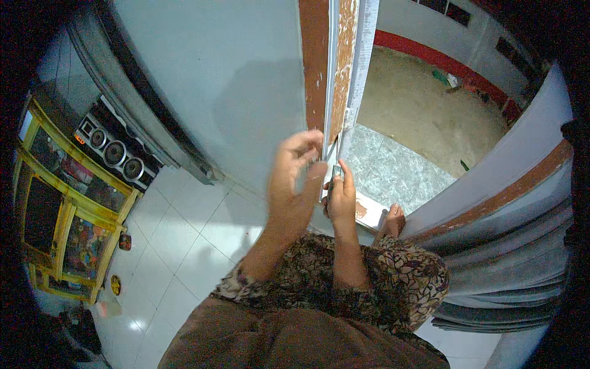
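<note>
My right hand (342, 198) is wrapped round the dark handle of what looks like a screwdriver (334, 178). Its thin shaft points up along the edge of the door frame (335, 80), by a gap in the wood. The frame is brown with worn, chipped paint and has pale strips running down it. Just left of it, my left hand (295, 172) is raised and slightly blurred. Its fingers are curved but apart from the thumb, with nothing visible between them, and the fingertips are close to or touching the brown edge; I cannot tell which.
A yellow-framed glass cabinet (67, 206) and a speaker unit (114, 150) stand at left on white floor tiles (184, 240). Grey curtains (504, 289) hang at right. Beyond the doorway lie a greenish tiled step (399, 163) and sandy ground (412, 92). My bare foot (393, 220) is by the sill.
</note>
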Available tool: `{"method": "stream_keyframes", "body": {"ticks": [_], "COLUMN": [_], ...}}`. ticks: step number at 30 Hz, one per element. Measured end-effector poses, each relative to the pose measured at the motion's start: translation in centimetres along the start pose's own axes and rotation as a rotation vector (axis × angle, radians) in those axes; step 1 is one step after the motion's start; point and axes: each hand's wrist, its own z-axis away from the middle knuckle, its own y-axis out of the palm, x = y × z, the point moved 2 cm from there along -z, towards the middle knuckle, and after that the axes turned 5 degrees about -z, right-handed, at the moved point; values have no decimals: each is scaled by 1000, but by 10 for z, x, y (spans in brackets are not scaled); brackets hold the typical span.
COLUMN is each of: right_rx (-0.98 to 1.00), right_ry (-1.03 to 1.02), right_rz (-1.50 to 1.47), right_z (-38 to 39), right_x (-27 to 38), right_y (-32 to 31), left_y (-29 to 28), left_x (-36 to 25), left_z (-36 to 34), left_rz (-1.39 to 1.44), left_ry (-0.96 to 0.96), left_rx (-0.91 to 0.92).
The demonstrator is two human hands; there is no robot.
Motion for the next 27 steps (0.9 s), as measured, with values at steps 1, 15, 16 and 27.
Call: {"method": "stream_keyframes", "body": {"ticks": [1,15,16,27], "right_rx": [5,18,35,22], "right_ry": [-33,-15,-6,30], "right_rz": [35,-6,23,54], "right_z": [1,-1,-3,-16], "right_x": [-2,16,15,2], "right_y": [2,-14,-13,-14], "left_y": [23,82,83,85], "left_x": [36,154,155,163], "left_z": [1,14,13,7], "left_rz": [94,346,346,282], "left_ry": [-178,-920,-936,-897], "left_rx": [65,47,4,44]}}
